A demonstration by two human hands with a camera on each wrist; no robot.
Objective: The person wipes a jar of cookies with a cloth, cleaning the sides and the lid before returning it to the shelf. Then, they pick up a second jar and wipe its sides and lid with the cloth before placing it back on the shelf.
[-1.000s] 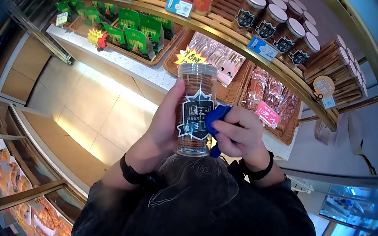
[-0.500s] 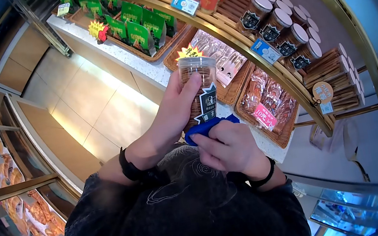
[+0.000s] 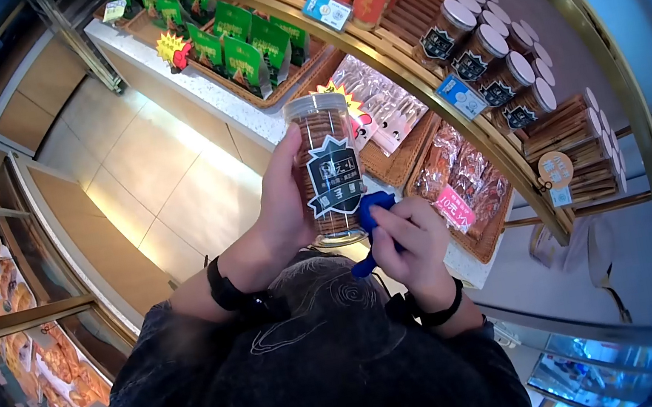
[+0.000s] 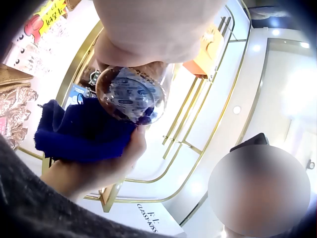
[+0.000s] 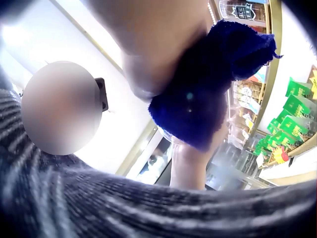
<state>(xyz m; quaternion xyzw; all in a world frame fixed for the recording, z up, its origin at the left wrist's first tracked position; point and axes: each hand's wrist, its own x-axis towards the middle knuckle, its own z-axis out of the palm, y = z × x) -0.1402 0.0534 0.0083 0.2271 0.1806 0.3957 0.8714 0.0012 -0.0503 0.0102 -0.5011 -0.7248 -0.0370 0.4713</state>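
Observation:
A clear plastic jar [image 3: 322, 131] of stacked round biscuits, with a black-and-white label, stands upright before the chest. My left hand [image 3: 283, 202] grips it from the left, thumb along its side. With curled fingers, my right hand [image 3: 417, 242] holds a blue cloth [image 3: 376, 210] at the jar's lower right. From below, the left wrist view shows the jar's base [image 4: 130, 94] and the bunched cloth [image 4: 81, 131] beside it. In the right wrist view the cloth [image 5: 195, 104] hides most of the jar.
A curved wooden shelf with a brass rail [image 3: 494, 128] carries several white-lidded jars [image 3: 481, 48]. On the counter below are wicker baskets with green packets [image 3: 242, 60] and wrapped snacks [image 3: 467, 167]. A glass bakery case [image 3: 10, 299] stands at the left.
The jar has shifted left, and its label has turned to face the head camera. The cloth has moved from below the jar's base to its lower right side.

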